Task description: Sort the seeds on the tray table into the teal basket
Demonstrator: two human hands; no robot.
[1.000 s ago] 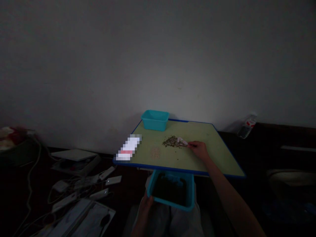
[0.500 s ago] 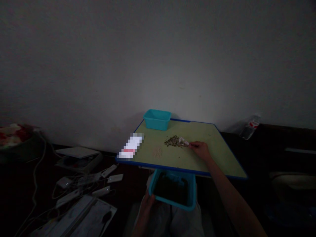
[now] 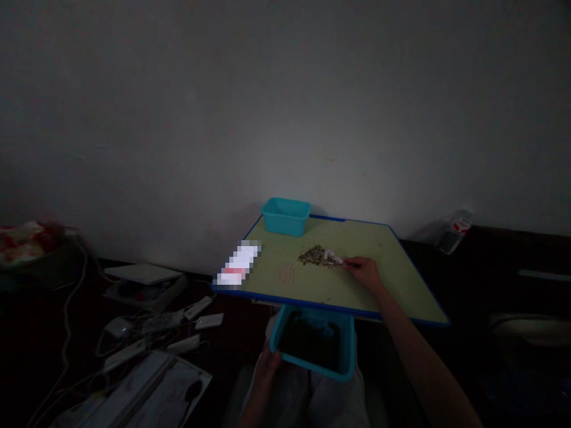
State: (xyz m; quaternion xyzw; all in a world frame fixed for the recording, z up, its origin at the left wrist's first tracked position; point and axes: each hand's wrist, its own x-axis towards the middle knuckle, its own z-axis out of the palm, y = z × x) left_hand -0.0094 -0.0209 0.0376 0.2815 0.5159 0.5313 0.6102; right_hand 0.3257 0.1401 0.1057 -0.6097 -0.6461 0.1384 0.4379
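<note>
My right hand is closed on the thin end of a small pale tool, its exact kind too dim to make out. The tool's whitish end lies at the right side of a heap of small mixed seeds or grains on the pale tabletop. Nearer the front edge is a smaller patch of pinkish-white grains. Below the table, my left hand grips the near left corner of a turquoise plastic basin on my lap. Dark material covers the basin's bottom.
Another turquoise basin stands at the table's back left corner. A blurred-out bright phone-like object lies at the left edge. Chargers and cables clutter the floor at left. A plastic bottle is at right, by the wall.
The whole view has shifted slightly. The pale tool's whitish end looks a little differently angled at the heap; my left hand keeps its hold on the basin.
</note>
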